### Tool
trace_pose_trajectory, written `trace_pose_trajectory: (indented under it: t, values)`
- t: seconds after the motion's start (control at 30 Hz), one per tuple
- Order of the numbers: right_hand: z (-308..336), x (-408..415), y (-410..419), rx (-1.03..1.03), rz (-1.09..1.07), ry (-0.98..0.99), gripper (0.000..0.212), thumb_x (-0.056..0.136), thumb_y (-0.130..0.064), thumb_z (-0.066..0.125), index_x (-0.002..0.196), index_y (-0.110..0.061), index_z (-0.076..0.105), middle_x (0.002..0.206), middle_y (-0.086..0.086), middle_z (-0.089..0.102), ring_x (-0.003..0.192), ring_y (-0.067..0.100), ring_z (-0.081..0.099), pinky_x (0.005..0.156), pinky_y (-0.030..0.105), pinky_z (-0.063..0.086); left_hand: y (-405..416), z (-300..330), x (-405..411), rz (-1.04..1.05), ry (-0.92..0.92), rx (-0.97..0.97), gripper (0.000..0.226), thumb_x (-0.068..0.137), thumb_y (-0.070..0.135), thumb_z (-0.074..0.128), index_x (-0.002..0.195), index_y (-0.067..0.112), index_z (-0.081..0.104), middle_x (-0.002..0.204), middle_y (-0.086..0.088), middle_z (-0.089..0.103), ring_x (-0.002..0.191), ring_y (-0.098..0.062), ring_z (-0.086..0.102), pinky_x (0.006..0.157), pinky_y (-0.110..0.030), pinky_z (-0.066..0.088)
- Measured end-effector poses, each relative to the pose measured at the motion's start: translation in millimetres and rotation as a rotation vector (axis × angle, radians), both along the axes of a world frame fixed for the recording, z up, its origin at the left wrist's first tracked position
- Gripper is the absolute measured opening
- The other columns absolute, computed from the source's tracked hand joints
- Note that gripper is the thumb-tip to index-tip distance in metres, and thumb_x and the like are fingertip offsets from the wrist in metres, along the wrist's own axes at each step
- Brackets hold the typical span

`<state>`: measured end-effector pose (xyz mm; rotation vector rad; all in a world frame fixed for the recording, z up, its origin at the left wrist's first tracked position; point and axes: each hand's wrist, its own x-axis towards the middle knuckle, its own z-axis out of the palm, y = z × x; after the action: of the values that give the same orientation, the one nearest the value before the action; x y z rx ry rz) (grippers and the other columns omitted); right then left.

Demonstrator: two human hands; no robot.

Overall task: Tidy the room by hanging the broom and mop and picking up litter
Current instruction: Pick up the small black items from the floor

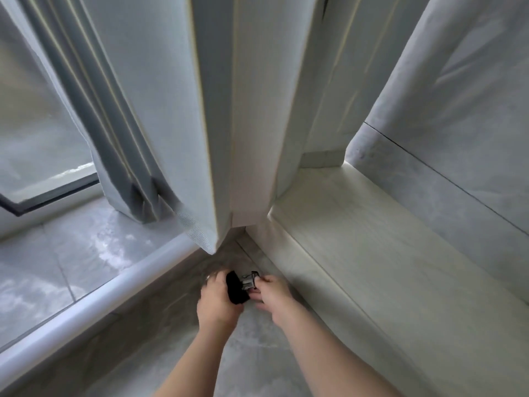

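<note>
Your two bare forearms reach down and forward from the bottom edge, meeting low in the corner of the room. Your left hand point(219, 300) curls its fingers round a black object point(235, 287), holding it just above the grey floor point(252, 353); what that object is you cannot tell, since it is dark and blurred. Your right hand point(273, 296) pinches a small silvery piece of litter point(249, 280) that touches the black object's right side. Both hands sit close together, almost touching. Just beyond them hangs the pale curtain point(160, 118), its hem ending a little above the floor. To your left runs a white rounded sill edge point(94, 303) below the window point(37, 144). To your right lies a pale wood-grain ledge point(357, 253) against the grey wall point(458, 124).
</note>
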<state>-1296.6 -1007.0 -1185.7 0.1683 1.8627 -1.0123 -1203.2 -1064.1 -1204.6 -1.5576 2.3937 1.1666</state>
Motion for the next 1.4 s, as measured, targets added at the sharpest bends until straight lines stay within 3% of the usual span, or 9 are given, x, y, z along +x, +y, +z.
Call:
trace_pose_trajectory:
  t: [0.07,0.23,0.43,0.53,0.6,0.8,0.97,1.13,1.4]
  values:
    - [35.9,5.1,8.0,0.006,0.058,-0.016,0.031,0.100,-0.017,0.043,0.127,-0.003,0.049,0.124,0.018,0.062,0.112,0.026,0.064,0.068,0.028,0.053,7.9,37.0,7.8,-0.014,0.008,0.008,0.071,0.069,0.010,0.073,0.132,0.026,0.045,0.129,0.002,0.050,0.117,-0.022,0.047,0.084,-0.033,0.047]
    - [151.3,7.2,11.4,-0.005,0.116,-0.057,0.031,0.100,-0.017,0.043,0.127,-0.003,0.047,0.122,0.019,0.062,0.112,0.026,0.063,0.086,0.037,0.055,10.1,155.8,21.6,-0.013,0.028,-0.040,0.061,0.070,0.011,0.069,0.126,0.026,0.048,0.119,0.003,0.052,0.108,-0.021,0.049,0.081,-0.034,0.049]
    - [286.5,21.5,7.9,-0.065,0.189,-0.067,0.029,0.100,-0.015,0.043,0.124,-0.001,0.050,0.108,0.016,0.062,0.094,0.022,0.060,0.074,0.034,0.056,12.3,293.1,42.3,0.067,0.113,-0.015,0.059,0.067,0.009,0.069,0.122,0.022,0.052,0.117,0.000,0.055,0.109,-0.024,0.053,0.085,-0.035,0.049]
    - [355.8,27.2,4.5,-0.117,0.221,-0.060,0.015,0.100,-0.014,0.042,0.099,-0.007,0.055,0.086,0.008,0.061,0.075,0.016,0.060,0.057,0.026,0.050,11.2,363.9,50.1,0.096,0.182,-0.069,0.055,0.068,0.012,0.070,0.120,0.019,0.055,0.114,-0.002,0.057,0.105,-0.025,0.054,0.084,-0.034,0.048]
    - [403.4,27.7,-1.0,-0.145,0.240,-0.049,0.020,0.100,-0.012,0.042,0.082,-0.013,0.052,0.077,0.004,0.059,0.066,0.011,0.058,0.053,0.023,0.047,5.7,412.2,53.5,0.121,0.215,-0.108,0.052,0.068,0.016,0.073,0.117,0.020,0.056,0.110,-0.001,0.058,0.103,-0.024,0.054,0.082,-0.033,0.048]
    - [529.1,32.6,-24.3,-0.243,0.355,0.037,0.013,0.098,-0.016,0.047,0.102,-0.010,0.058,0.100,0.010,0.065,0.082,0.017,0.064,0.057,0.024,0.050,-8.5,544.2,61.4,0.202,0.252,-0.229,0.053,0.067,0.009,0.068,0.117,0.022,0.055,0.109,-0.001,0.056,0.101,-0.024,0.056,0.075,-0.034,0.051]
    - [643.5,38.2,-42.7,-0.383,0.451,0.075,0.014,0.097,-0.018,0.048,0.087,-0.015,0.058,0.083,0.001,0.068,0.074,0.012,0.066,0.060,0.024,0.052,-14.7,654.9,75.2,0.276,0.341,-0.364,0.055,0.069,0.014,0.069,0.120,0.025,0.053,0.111,0.002,0.057,0.100,-0.021,0.056,0.073,-0.028,0.047]
    - [751.1,59.7,-48.1,-0.534,0.564,0.115,0.011,0.097,-0.017,0.050,0.088,-0.014,0.056,0.081,0.001,0.064,0.071,0.013,0.062,0.060,0.023,0.050,-8.8,754.2,98.0,0.339,0.443,-0.510,0.050,0.068,0.013,0.071,0.116,0.018,0.056,0.107,-0.001,0.058,0.098,-0.023,0.058,0.071,-0.028,0.045]
    - [898.7,131.0,-37.6,-0.762,0.659,0.178,0.012,0.096,-0.019,0.052,0.085,-0.017,0.056,0.079,0.000,0.066,0.071,0.010,0.063,0.064,0.025,0.048,13.5,896.1,169.8,0.443,0.452,-0.761,0.064,0.070,0.012,0.071,0.129,0.020,0.049,0.121,-0.001,0.053,0.112,-0.023,0.053,0.087,-0.032,0.049]
